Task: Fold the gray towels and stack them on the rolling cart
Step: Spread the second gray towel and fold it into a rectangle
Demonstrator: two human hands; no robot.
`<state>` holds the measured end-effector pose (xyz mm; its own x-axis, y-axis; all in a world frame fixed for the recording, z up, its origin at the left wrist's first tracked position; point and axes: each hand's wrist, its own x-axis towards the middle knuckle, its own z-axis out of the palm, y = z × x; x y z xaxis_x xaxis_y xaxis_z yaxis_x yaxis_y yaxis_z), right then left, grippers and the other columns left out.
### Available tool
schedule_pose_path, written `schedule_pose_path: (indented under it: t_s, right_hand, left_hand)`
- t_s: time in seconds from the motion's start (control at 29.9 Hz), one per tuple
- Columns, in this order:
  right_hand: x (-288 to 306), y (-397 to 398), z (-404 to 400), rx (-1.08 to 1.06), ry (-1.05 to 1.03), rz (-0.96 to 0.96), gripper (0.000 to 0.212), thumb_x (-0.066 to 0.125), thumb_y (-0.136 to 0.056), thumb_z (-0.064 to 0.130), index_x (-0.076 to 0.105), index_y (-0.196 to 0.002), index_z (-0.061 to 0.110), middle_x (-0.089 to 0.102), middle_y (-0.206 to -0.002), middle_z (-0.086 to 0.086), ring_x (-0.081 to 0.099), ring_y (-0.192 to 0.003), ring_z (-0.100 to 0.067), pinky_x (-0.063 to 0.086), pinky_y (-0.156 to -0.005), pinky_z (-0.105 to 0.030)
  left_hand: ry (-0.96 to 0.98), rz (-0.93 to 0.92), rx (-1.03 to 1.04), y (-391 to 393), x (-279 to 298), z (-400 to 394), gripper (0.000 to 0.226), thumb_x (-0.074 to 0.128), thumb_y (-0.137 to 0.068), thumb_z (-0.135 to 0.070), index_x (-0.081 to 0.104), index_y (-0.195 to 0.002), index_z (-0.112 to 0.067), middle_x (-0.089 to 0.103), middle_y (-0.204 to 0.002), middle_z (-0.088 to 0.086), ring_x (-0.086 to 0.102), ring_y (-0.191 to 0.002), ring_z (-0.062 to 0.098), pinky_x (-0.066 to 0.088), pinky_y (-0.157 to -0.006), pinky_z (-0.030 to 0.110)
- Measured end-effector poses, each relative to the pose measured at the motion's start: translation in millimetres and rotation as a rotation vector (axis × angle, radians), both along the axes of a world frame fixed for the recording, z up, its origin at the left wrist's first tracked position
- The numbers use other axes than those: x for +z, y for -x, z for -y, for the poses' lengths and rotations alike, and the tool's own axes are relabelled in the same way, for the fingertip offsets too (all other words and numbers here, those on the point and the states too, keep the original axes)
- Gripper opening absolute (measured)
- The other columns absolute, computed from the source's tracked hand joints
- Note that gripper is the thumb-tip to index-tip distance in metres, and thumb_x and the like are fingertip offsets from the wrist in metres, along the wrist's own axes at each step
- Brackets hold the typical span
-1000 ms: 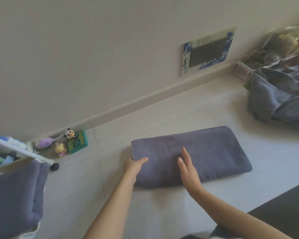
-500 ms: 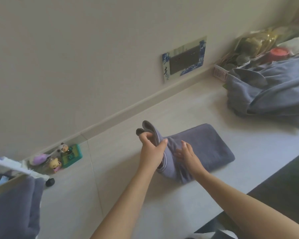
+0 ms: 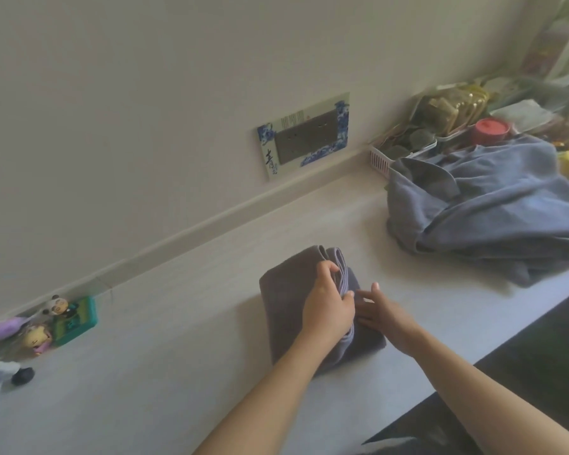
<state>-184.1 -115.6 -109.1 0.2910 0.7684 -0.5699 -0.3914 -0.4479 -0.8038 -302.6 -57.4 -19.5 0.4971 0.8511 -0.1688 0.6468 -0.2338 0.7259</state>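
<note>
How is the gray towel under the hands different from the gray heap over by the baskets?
The folded towel is a compact, squared bundle with stacked layers; the heap of towels is loose and crumpled. The folded towel is gripped by the left hand, with the right hand touching it; the heap is untouched. The folded towel looks darker, the heap bluer. Both lie on the white counter.

I see my left hand (image 3: 327, 310) gripping the doubled-over edge of the folded gray towel (image 3: 286, 300) on the pale surface (image 3: 178, 372), my right hand (image 3: 383, 315) flat beside it on the lower layer. A heap of unfolded towels (image 3: 486, 208) lies well apart, far right.
</note>
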Motion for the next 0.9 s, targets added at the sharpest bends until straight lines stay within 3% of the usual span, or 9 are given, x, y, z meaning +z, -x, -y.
schedule_pose_path:
  t_s: [0.2, 0.3, 0.4, 0.47, 0.54, 0.6, 0.67, 0.8, 0.9]
  right_hand:
    - [-2.1, -18.8, 5.5, 0.118, -0.050, -0.082, 0.057, 0.017, -0.099, 0.048, 0.043, -0.135, 0.012, 0.056, -0.131, -0.013, 0.055, -0.119, -0.026, 0.042, -0.103, -0.038]
    - [-3.3, -21.3, 0.8, 0.150, 0.017, -0.036, 0.054, 0.028, -0.097, 0.054, 0.054, -0.125, 0.015, 0.060, -0.123, -0.019, 0.058, -0.112, -0.030, 0.044, -0.095, -0.036]
    - [4.5, -21.5, -5.9, 0.276, 0.076, 0.241, 0.048, 0.049, -0.088, 0.056, 0.057, -0.116, 0.018, 0.060, -0.108, -0.008, 0.057, -0.096, -0.018, 0.042, -0.088, -0.032]
    - [7.4, -16.8, -10.7, 0.408, 0.094, 0.535, 0.061, 0.064, -0.084, 0.043, 0.044, -0.133, 0.013, 0.055, -0.122, -0.004, 0.053, -0.111, -0.018, 0.039, -0.094, -0.026]
    - [7.4, -9.3, -14.2, 0.489, 0.090, 0.718, 0.075, 0.071, -0.080, 0.032, 0.032, -0.140, 0.009, 0.049, -0.134, -0.007, 0.047, -0.124, -0.023, 0.035, -0.094, -0.024]
    - [2.8, -4.5, -14.5, 0.486, 0.067, 0.757, 0.078, 0.069, -0.081, 0.024, 0.025, -0.144, 0.009, 0.043, -0.141, -0.008, 0.042, -0.129, -0.025, 0.034, -0.099, -0.025]
    - [-2.0, -4.6, -12.1, 0.459, 0.047, 0.747, 0.075, 0.064, -0.084, 0.017, 0.021, -0.145, 0.011, 0.043, -0.143, -0.008, 0.043, -0.129, -0.026, 0.035, -0.099, -0.027]
    - [-5.4, -5.1, -9.6, 0.433, -0.018, 0.747, 0.078, 0.051, -0.087, 0.004, 0.004, -0.149, 0.011, 0.031, -0.150, -0.008, 0.037, -0.134, -0.026, 0.031, -0.097, -0.021]
    - [-3.8, -3.2, -10.1, 0.476, -0.045, 0.780, 0.083, 0.044, -0.086, 0.004, -0.002, -0.148, 0.032, 0.040, -0.134, -0.012, 0.050, -0.115, -0.033, 0.039, -0.092, -0.025]
  left_hand:
    - [0.091, -0.082, 0.096, -37.1, -42.9, 3.6, 0.036, 0.052, -0.091, -0.016, 0.032, -0.121, -0.019, 0.058, -0.121, 0.010, 0.060, -0.101, 0.033, 0.045, -0.079, 0.036]
    - [0.166, -0.075, 0.117, -38.8, -60.2, 5.0, 0.043, 0.051, -0.091, -0.021, 0.029, -0.129, -0.021, 0.059, -0.122, 0.011, 0.060, -0.104, 0.031, 0.045, -0.082, 0.035]
    - [0.344, 0.104, 0.245, -30.4, -60.4, -0.3, 0.039, 0.047, -0.092, -0.015, 0.035, -0.129, -0.019, 0.064, -0.090, 0.004, 0.064, -0.088, 0.025, 0.049, -0.079, 0.035]
    - [0.143, 0.197, 0.304, -12.8, -59.6, -6.4, 0.028, 0.044, -0.090, -0.007, 0.050, -0.116, -0.015, 0.060, -0.089, -0.001, 0.062, -0.086, 0.020, 0.049, -0.086, 0.035]
    - [-0.334, 0.081, 0.293, 11.2, -73.9, -17.9, 0.032, 0.041, -0.083, -0.010, 0.062, -0.106, -0.010, 0.063, -0.102, 0.004, 0.057, -0.096, 0.020, 0.045, -0.091, 0.031]
    - [-0.570, -0.172, 0.225, 28.6, -91.1, -30.4, 0.045, 0.038, -0.080, -0.021, 0.065, -0.113, -0.008, 0.061, -0.122, 0.013, 0.054, -0.114, 0.029, 0.045, -0.093, 0.038]
    - [-0.540, -0.371, 0.125, 33.6, -101.1, -35.4, 0.054, 0.037, -0.083, -0.034, 0.060, -0.126, -0.011, 0.049, -0.139, 0.017, 0.047, -0.128, 0.036, 0.042, -0.098, 0.051]
    - [-0.497, -0.592, -0.036, 31.7, -112.4, -36.5, 0.065, 0.035, -0.086, -0.052, 0.048, -0.138, -0.016, 0.041, -0.146, 0.015, 0.037, -0.135, 0.038, 0.017, -0.107, 0.058]
    - [-0.461, -0.643, -0.049, 28.6, -118.1, -38.4, 0.066, 0.032, -0.087, -0.054, 0.042, -0.141, -0.018, 0.039, -0.148, 0.012, 0.033, -0.137, 0.039, 0.014, -0.105, 0.063]
